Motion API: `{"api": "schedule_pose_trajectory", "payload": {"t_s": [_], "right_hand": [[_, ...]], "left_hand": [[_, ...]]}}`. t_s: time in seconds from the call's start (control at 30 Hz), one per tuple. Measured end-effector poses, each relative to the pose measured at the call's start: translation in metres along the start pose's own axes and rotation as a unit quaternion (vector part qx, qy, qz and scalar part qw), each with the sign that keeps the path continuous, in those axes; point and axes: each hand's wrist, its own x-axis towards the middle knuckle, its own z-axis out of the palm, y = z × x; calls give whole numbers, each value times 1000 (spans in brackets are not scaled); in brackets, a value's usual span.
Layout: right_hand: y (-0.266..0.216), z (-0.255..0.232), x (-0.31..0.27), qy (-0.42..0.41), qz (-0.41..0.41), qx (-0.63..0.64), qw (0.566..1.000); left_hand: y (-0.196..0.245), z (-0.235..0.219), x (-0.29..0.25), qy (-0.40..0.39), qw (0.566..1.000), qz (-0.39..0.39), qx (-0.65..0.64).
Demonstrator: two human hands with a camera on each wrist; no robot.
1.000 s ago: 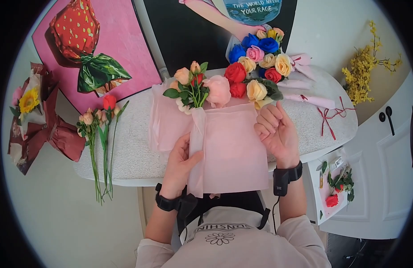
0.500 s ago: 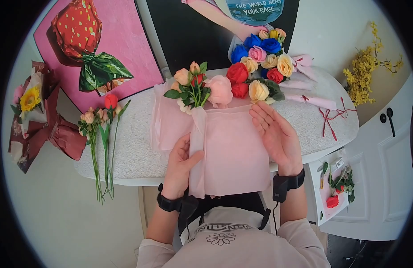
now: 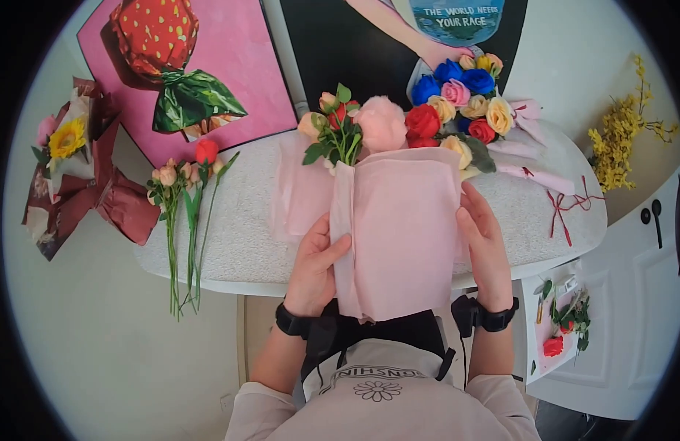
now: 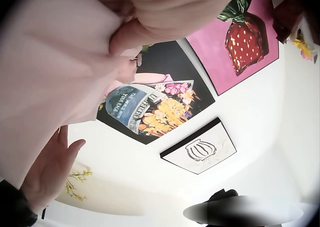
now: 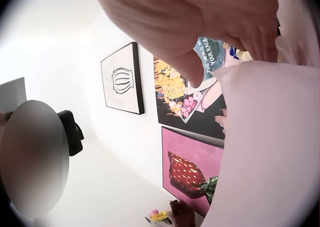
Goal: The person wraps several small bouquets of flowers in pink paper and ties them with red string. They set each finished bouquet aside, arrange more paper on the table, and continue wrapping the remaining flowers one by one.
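Note:
A sheet of pink wrapping paper (image 3: 406, 235) is folded round a small bunch of flowers, held up in front of the table's near edge. My left hand (image 3: 318, 268) grips its left side, thumb lying over the folded strip and fingers behind. At the right edge, my right hand (image 3: 491, 250) reaches its fairly straight fingers behind the paper, thumb apart from it in the right wrist view. Out of the top stick a fluffy pale pink flower (image 3: 380, 125) and peach rosebuds (image 3: 310, 125) with green leaves. The paper hides the lower stems.
More pink paper (image 3: 299, 191) lies on the white table (image 3: 230, 220). Loose stemmed flowers (image 3: 189, 220) lie left; wrapped roses (image 3: 465, 95) and red ribbons (image 3: 564, 213) lie right. A dark red wrapped bouquet (image 3: 123, 206) stands far left. A white tray (image 3: 535, 353) holds cut flowers.
My right hand has uncurled and moved from in front of the upper right corner down to the paper's right edge. The paper's right side now bends round; the left hand keeps its grip.

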Motion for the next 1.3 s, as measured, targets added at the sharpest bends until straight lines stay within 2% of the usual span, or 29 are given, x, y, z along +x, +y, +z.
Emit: {"api": "schedule_pose_trajectory", "payload": {"t_s": [0.1,0.2,0.37,0.6,0.7,0.8,0.9,1.03,1.23,1.3], "right_hand": [[-5,12,0,-77,-22,36,996],[-9,20,-6,-108,72,23,991],[-21,29,-17,-71,11,2,997],[-42,11,-29,23,-62,38,997],[-47,1,-32,56,-100,32,993],[-52,-8,-34,112,-125,58,984],[-54,-27,-28,213,-144,133,957],[-63,-46,-23,257,-188,132,939],[-51,-26,-25,260,-214,126,933],[-53,-20,-25,286,-224,152,919]], "left_hand": [[-1,6,0,7,1000,8,-12],[-6,13,0,54,997,-11,-49],[-2,26,-1,84,996,14,14],[8,16,4,66,996,0,57],[5,15,9,48,992,38,114],[5,12,14,43,969,85,227],[14,1,18,54,974,28,219],[9,-11,23,32,961,-14,276],[10,-16,19,-6,946,27,323],[12,-25,16,12,919,50,391]]}}
